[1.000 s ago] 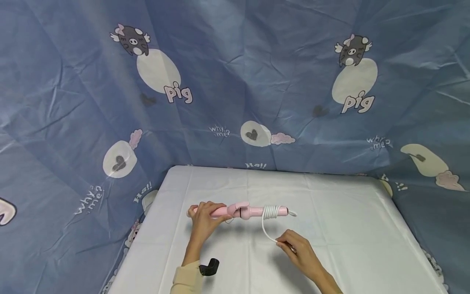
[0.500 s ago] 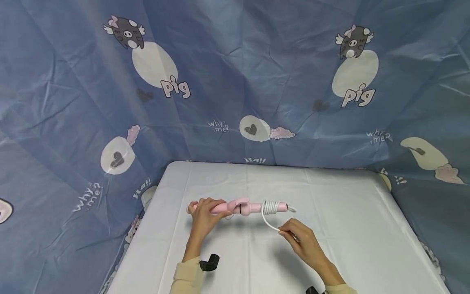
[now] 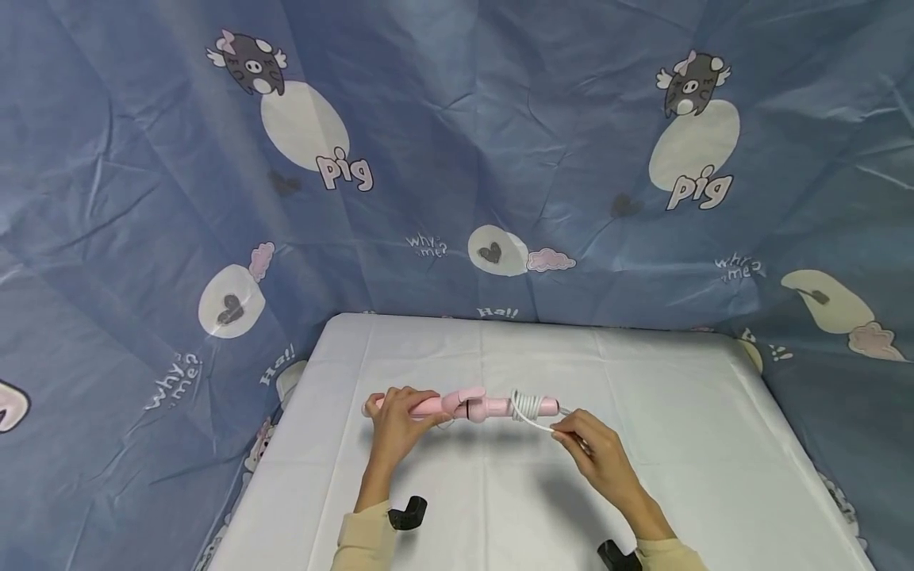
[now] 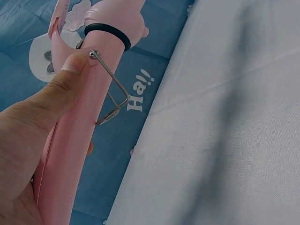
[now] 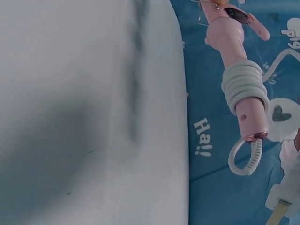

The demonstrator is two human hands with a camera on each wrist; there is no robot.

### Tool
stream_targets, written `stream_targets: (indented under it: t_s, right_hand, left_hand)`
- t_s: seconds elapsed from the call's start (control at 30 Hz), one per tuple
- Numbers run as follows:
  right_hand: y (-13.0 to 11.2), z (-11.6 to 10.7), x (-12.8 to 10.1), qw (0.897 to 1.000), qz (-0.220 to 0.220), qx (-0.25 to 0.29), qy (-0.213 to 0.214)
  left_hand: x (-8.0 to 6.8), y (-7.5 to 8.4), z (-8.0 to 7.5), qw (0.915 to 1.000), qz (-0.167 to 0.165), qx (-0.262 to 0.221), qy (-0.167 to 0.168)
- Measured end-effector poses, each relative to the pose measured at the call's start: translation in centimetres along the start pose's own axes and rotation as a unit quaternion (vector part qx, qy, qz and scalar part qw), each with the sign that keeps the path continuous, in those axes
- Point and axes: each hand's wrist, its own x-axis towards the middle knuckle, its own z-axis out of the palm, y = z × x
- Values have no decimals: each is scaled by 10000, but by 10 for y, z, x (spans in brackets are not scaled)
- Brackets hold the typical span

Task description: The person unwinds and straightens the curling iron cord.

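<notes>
A pink curling iron [image 3: 494,408] is held up level over the table. My left hand [image 3: 396,420] grips its barrel, with the thumb [image 4: 61,89] lying along it beside a bent wire stand [image 4: 117,86]. White cord [image 5: 244,84] is wound in several turns around the handle, and a loop of it [image 5: 239,166] sticks out of the handle's end. Below and right of that end, my right hand [image 3: 600,456] pinches the cord's free length. A white plug [image 5: 283,194] shows at the right wrist view's lower right; most of the right hand is out of that view.
The table under the hands wears a white cover [image 3: 685,396]. Blue printed cloth [image 3: 571,159] hangs behind it and along both sides. Black wrist mounts [image 3: 408,514] show at both sleeves.
My right hand has moved up and slightly right, close to the handle's end. The cord's free length now slants across the windings instead of hanging below. The left hand keeps its grip.
</notes>
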Motion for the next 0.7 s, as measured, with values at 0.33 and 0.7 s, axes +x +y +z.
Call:
stream_targets:
  t_s: [0.33,0.7]
  right_hand:
    - [11,-7,7,9997,231,-48,47]
    - [25,-11,17,9998,192,-89,-1]
  left_hand:
    - [-2,1,0,9998,177,52,119]
    - [-3,1,-2,9995,270,33,176]
